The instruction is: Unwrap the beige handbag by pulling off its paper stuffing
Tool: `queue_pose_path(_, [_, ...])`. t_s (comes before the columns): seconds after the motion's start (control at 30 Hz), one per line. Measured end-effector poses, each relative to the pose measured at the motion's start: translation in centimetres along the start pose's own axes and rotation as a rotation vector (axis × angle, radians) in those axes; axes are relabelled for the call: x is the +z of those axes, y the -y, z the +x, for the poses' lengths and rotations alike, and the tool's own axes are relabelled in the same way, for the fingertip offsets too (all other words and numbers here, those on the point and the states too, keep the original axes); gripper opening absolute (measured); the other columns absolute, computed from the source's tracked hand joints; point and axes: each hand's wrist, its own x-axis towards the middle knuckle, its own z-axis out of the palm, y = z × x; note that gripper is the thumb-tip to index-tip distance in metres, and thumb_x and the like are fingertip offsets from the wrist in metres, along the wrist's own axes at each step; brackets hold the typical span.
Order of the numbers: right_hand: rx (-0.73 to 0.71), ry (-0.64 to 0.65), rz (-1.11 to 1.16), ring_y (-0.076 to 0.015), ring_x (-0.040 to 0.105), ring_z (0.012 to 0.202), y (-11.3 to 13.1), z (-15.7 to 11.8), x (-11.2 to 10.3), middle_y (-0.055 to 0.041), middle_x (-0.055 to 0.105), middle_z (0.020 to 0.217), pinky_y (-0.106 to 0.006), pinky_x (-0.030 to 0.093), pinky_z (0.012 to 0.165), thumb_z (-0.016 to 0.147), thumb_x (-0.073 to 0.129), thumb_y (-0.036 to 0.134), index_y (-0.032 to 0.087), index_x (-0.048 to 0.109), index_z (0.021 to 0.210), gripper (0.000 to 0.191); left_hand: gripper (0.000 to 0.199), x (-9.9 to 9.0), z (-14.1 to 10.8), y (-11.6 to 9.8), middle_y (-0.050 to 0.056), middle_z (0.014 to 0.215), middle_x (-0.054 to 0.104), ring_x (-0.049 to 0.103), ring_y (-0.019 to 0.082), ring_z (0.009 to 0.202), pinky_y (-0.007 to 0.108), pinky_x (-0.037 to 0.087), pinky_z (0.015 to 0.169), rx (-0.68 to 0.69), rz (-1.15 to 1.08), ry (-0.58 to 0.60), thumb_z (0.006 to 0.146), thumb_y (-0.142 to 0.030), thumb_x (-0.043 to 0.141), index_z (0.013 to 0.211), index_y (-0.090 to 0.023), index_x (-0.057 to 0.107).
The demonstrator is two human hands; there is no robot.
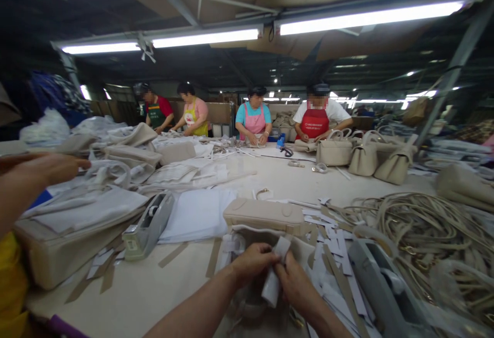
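A beige handbag (pixel 304 248) lies on the table right in front of me, partly hidden by my forearms. Over it, my left hand (pixel 252 265) pinches a white, tube-like piece of wrapping (pixel 271 289) near its upper end. From the other side my right hand (pixel 293 280) closes its fingers on the same wrapping. Whether a bag handle runs inside it, I cannot tell. A second beige bag (pixel 264 214) lies on its side just beyond.
Grey tape dispensers stand left (pixel 148 227) and right (pixel 382 286). White sheets (pixel 196 212), paper strips (pixel 339 255) and coiled beige straps (pixel 409 219) lie around. Another person's arm (pixel 38 173) reaches in at left over stacked bags. Several co-workers stand across the table (pixel 266 173).
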Motion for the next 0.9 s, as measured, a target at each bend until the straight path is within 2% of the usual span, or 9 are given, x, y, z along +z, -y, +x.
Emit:
queue_pose_path(0.13, [-0.012,-0.002,-0.038,-0.0214,0.057,0.103,0.0,0.0,-0.2,-0.0155,0.060,0.112,-0.033,0.043,0.088,0.082,0.037,0.029,0.012,0.035,0.121,0.043,0.025,0.7,-0.2,-0.2,0.001,0.071,0.063,0.054,0.013,0.065,0.024,0.039,0.062,0.045,0.076,-0.043,0.065,-0.029,0.064,0.083,-0.012,0.066])
queue_pose_path(0.3, [0.051,-0.029,-0.168,-0.0230,0.059,0.101,0.2,-0.1,-0.5,-0.0147,0.062,0.105,-0.033,0.043,0.084,0.081,0.039,0.030,0.013,0.040,0.117,0.041,0.019,1.4,-0.2,-0.2,0.002,0.070,0.064,0.056,0.016,0.067,0.026,0.040,0.063,0.061,0.142,-0.134,0.064,-0.021,0.058,0.079,-0.012,0.065])
queue_pose_path(0.5, [0.054,-0.048,-0.170,-0.0210,0.062,0.081,0.8,-2.5,-0.9,-0.0059,0.066,0.089,-0.030,0.043,0.071,0.076,0.051,0.035,0.017,0.030,0.132,0.063,0.020,1.6,-0.1,0.2,0.002,0.069,0.063,0.056,0.015,0.066,0.024,0.041,0.060,0.070,0.145,-0.167,0.062,-0.024,0.059,0.078,-0.011,0.064])
queue_pose_path(0.57, [0.045,-0.039,-0.156,-0.0188,0.060,0.072,1.3,-3.8,-1.3,-0.0026,0.066,0.078,-0.028,0.043,0.066,0.076,0.051,0.034,0.017,0.032,0.133,0.063,0.020,1.8,-0.4,0.1,0.002,0.067,0.062,0.056,0.015,0.061,0.025,0.042,0.057,0.048,0.127,-0.164,0.064,-0.025,0.057,0.079,-0.012,0.062])
queue_pose_path(0.67, [0.062,0.056,-0.026,-0.0137,0.053,0.053,1.7,-6.0,-2.5,0.0027,0.060,0.062,-0.024,0.040,0.053,0.079,0.047,0.037,0.019,0.043,0.129,0.053,0.020,1.7,-1.2,-0.5,0.002,0.062,0.061,0.056,0.015,0.051,0.025,0.042,0.048,-0.026,0.099,-0.149,0.066,-0.027,0.054,0.081,-0.014,0.059])
queue_pose_path(0.73, [0.082,0.104,0.039,-0.0115,0.050,0.047,1.4,-7.4,-3.8,0.0037,0.058,0.059,-0.023,0.039,0.048,0.081,0.046,0.042,0.022,0.049,0.125,0.048,0.020,1.3,-1.9,-1.2,0.001,0.061,0.060,0.055,0.014,0.047,0.024,0.041,0.044,-0.047,0.102,-0.156,0.067,-0.027,0.054,0.081,-0.015,0.059])
queue_pose_path(0.9, [0.116,0.012,-0.037,-0.0122,0.053,0.048,0.1,-11.7,-8.4,0.0001,0.060,0.059,-0.023,0.043,0.047,0.081,0.045,0.053,0.022,0.060,0.114,0.048,0.020,-1.0,-3.1,-2.7,-0.001,0.060,0.061,0.054,0.012,0.045,0.021,0.040,0.041,-0.073,0.158,-0.179,0.068,-0.027,0.054,0.084,-0.017,0.059])
